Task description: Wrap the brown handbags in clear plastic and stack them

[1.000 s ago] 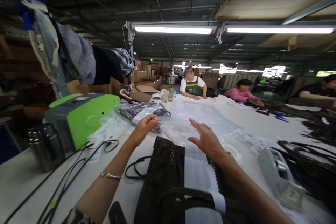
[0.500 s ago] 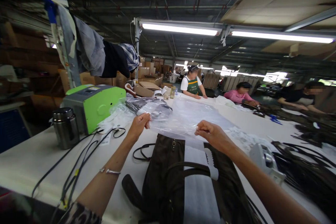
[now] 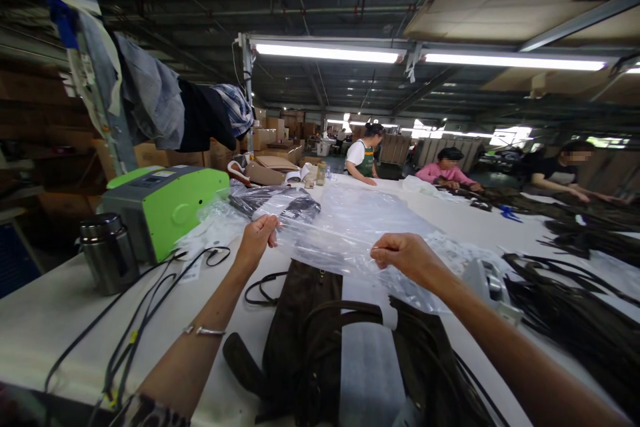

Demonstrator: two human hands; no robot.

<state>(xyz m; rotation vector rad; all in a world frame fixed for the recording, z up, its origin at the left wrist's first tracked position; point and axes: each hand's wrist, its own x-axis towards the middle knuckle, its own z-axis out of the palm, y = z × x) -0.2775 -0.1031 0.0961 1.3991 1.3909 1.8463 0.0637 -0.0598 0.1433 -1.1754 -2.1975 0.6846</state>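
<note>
A clear plastic bag (image 3: 320,250) stretches between my two hands over the table. My left hand (image 3: 259,237) pinches its left side, and my right hand (image 3: 405,255) pinches it on the right. Below the plastic, close to me, lies a dark brown bag (image 3: 295,327) with thin straps. A white wrapping strip (image 3: 373,367) runs down its middle, partly under the straps. The plastic hangs over the far end of the brown bag. Beyond my left hand rests a dark item in clear plastic (image 3: 280,203).
At left stand a green and grey machine (image 3: 185,210) and a steel flask (image 3: 107,253), with black cables (image 3: 143,333) in front. A tape dispenser (image 3: 493,283) sits right of my right arm, near dark straps (image 3: 565,313). Several people work across the table (image 3: 450,223).
The plastic bag has spread lower and farther right, now covering the far end of the brown bag. Both hands keep their pinch. The view has turned slightly right.
</note>
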